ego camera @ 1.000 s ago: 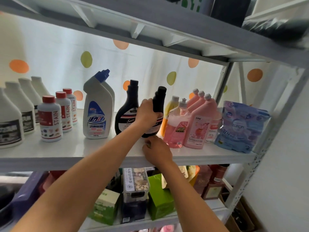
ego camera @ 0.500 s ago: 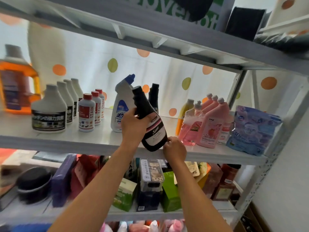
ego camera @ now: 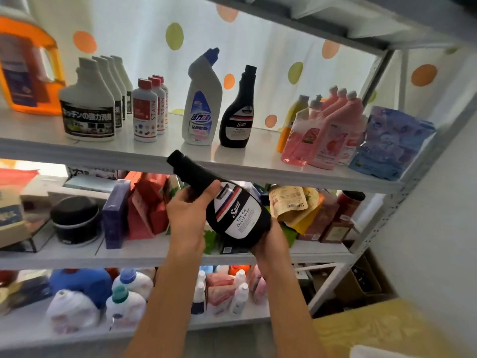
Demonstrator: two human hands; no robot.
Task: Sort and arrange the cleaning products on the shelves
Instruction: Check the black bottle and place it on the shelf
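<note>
The left hand (ego camera: 189,218) is wrapping its fingers round the neck of the black Sam bottle (ego camera: 227,210), while the right hand (ego camera: 271,239) is cupping its base; the bottle is tilting in front of the upper shelf's (ego camera: 108,157) front edge. Judging from this, it is being read for sorting, so keeping both grips firm and setting it upright beside its twin bottle (ego camera: 238,112) near the shelf's middle would serve best.

Two bare forearms, no sleeves, rings or watch visible.
</note>
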